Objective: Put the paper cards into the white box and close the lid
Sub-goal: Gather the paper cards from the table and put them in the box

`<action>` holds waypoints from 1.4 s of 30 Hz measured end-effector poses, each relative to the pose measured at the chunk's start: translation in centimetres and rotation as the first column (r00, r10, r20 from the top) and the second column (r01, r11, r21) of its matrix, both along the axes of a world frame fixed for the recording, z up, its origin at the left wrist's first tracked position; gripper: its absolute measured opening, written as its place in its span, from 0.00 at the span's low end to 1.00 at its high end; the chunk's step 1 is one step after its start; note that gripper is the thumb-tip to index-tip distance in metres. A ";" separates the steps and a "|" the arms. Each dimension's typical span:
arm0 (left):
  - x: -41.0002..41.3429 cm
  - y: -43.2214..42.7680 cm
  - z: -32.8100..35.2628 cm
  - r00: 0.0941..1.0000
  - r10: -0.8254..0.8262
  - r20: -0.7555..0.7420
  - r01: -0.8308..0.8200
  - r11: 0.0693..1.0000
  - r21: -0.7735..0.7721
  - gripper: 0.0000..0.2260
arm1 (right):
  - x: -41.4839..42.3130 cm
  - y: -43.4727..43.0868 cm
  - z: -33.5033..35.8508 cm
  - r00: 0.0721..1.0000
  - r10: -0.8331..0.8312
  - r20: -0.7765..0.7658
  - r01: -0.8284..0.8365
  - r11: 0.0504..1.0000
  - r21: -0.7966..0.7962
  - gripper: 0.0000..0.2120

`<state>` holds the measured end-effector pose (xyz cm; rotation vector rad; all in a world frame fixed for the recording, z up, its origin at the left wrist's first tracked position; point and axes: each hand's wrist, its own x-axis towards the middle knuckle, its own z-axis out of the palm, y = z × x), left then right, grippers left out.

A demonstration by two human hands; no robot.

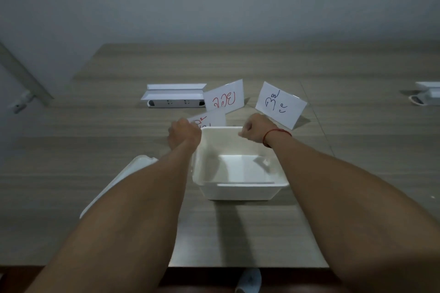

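An open white foam box [240, 191] stands in the middle of the wooden table with nothing inside. Its lid [139, 165] lies flat to the left, mostly hidden under my left forearm. My left hand [184, 134] hovers at the box's far left corner, closed on a paper card with red writing [210, 120]. A second red-lettered card [223, 98] sticks up just behind it, seemingly in the same grip. My right hand [256, 131], at the far right corner, is closed on a card with blue writing [281, 104], held tilted above the table.
A white power strip housing [175, 97] lies beyond the cards at the back. Another white object [427, 95] sits at the table's right edge. The wall runs close behind the table. The table's front edge [247, 266] is near my body.
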<state>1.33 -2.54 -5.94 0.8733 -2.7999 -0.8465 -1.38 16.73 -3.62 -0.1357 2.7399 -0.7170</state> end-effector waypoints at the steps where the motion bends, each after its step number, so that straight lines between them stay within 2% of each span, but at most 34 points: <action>1: -0.9 -0.1 0.2 1.000 -0.011 -0.004 0.011 0.999 -0.047 0.16 | -0.6 0.0 -0.2 0.998 -0.024 -0.061 0.026 0.999 0.033 0.11; 4: -3.3 -0.2 0.0 0.998 -0.063 0.016 0.065 0.983 -0.172 0.15 | -2.3 0.0 -1.4 0.994 0.068 -0.085 -0.045 0.970 0.240 0.23; 6: -4.7 0.1 -0.8 0.991 -0.128 0.040 0.133 0.972 -0.195 0.14 | -3.2 -0.2 -2.5 0.993 0.112 -0.025 -0.099 0.948 0.301 0.24; 9: -6.6 0.2 -2.3 0.973 -0.226 0.037 0.229 0.955 -0.189 0.13 | -4.4 -0.5 -4.0 0.989 0.147 0.029 -0.149 0.949 0.279 0.18; 13: -8.0 -0.5 -3.9 0.940 -0.337 0.050 0.340 0.927 -0.156 0.12 | -5.3 -0.6 -5.1 0.988 0.149 0.034 -0.152 0.952 0.264 0.22; 18: -9.3 -1.2 -4.5 0.955 -0.249 0.162 0.269 0.955 -0.120 0.10 | -5.6 -0.5 -6.0 0.986 0.164 -0.011 -0.154 0.945 0.290 0.25; 22: -9.3 -1.6 -4.6 0.936 -0.285 0.208 0.306 0.949 -0.079 0.08 | -5.5 -0.5 -6.0 0.986 0.165 -0.005 -0.157 0.944 0.290 0.24; 25: -8.7 -1.4 -3.6 0.923 -0.356 0.145 0.384 0.873 -0.301 0.06 | -5.4 0.3 -5.3 0.989 0.145 -0.030 -0.134 0.961 0.242 0.21; 28: -8.3 -1.0 -1.8 0.905 -0.424 0.029 0.382 0.782 -0.493 0.09 | -4.9 1.1 -4.6 0.991 0.107 -0.084 -0.085 0.969 0.231 0.15; 31: -7.7 -0.3 0.4 0.864 -0.482 -0.149 0.337 0.771 -0.540 0.09 | -4.0 2.0 -4.3 0.992 0.060 -0.112 -0.027 0.960 0.279 0.13; 35: -5.8 1.1 3.3 0.664 -0.598 -0.450 0.338 0.776 -0.532 0.13 | -2.6 3.2 -3.8 0.990 -0.022 -0.141 0.071 0.934 0.351 0.15; 42: -2.5 3.5 3.8 0.590 -0.677 -0.441 0.409 0.720 -0.560 0.11 | -0.2 5.6 -3.1 0.983 -0.180 -0.031 0.183 0.965 0.190 0.16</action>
